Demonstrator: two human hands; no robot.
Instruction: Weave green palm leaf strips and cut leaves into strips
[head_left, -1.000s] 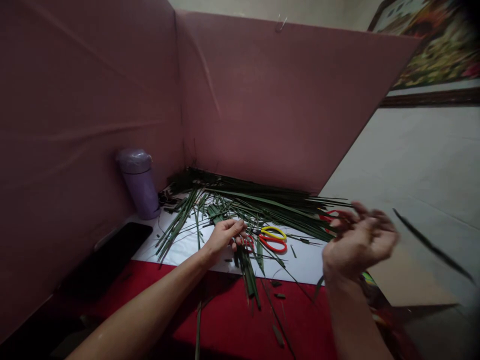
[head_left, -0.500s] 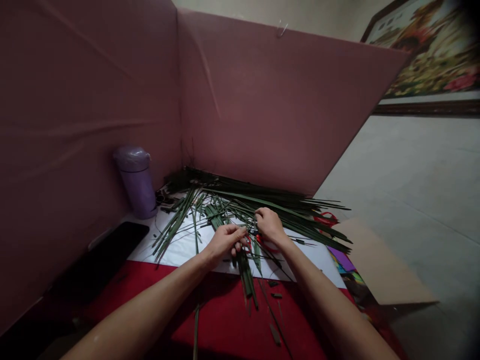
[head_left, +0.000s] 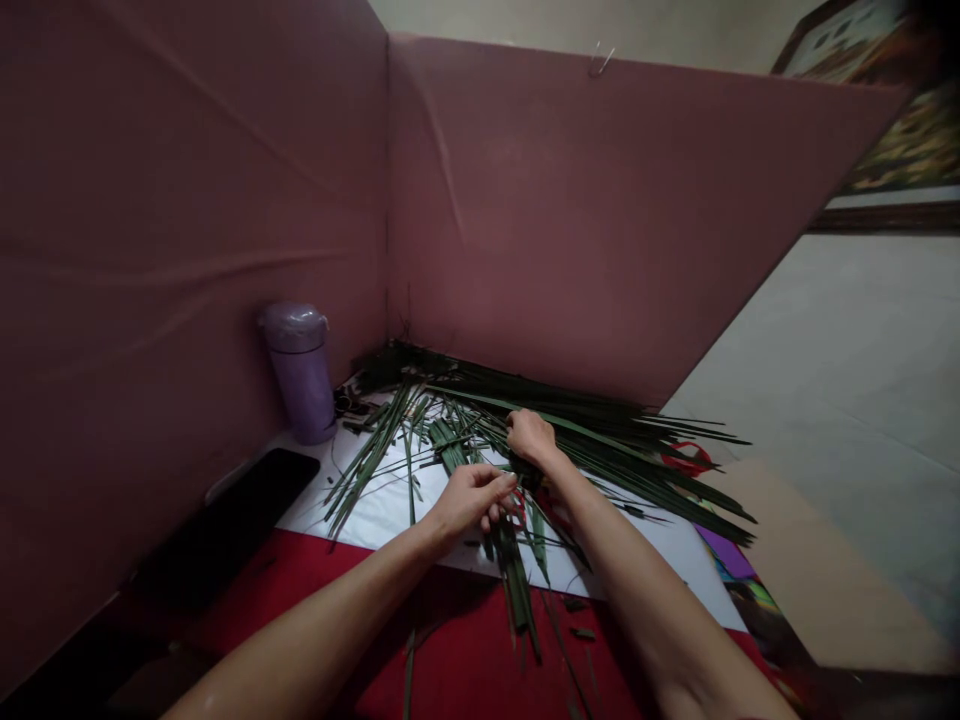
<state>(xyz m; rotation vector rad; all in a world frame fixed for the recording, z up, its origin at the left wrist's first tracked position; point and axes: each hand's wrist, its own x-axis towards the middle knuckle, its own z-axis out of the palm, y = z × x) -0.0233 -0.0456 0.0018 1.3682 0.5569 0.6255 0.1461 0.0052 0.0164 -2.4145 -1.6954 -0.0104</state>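
My left hand (head_left: 478,498) is closed in a pinch above a woven green leaf strip (head_left: 448,443). What lies between its thumb and finger is too small to make out. Just beyond it, my right hand (head_left: 532,438) reaches over the pile of long green leaves (head_left: 592,420), its fingers closed and their tips partly hidden. Whether a leaf is in them I cannot make out. Red scissor handles (head_left: 519,510) show beneath, between the two hands. The lower end of the leaf bundle (head_left: 514,590) hangs toward me over the red cloth.
A purple tumbler (head_left: 302,390) stands at the left by the pink partition (head_left: 540,220). A black phone-like slab (head_left: 232,520) lies nearer me. Loose leaf strips (head_left: 367,460) and scraps cover the white sheet (head_left: 360,510). Another red-handled item (head_left: 686,458) sits at the right.
My right hand has moved forward, away from me and over the leaf pile. My left hand stays over the leaf bundle. The whole view has shifted, so things appear farther right.
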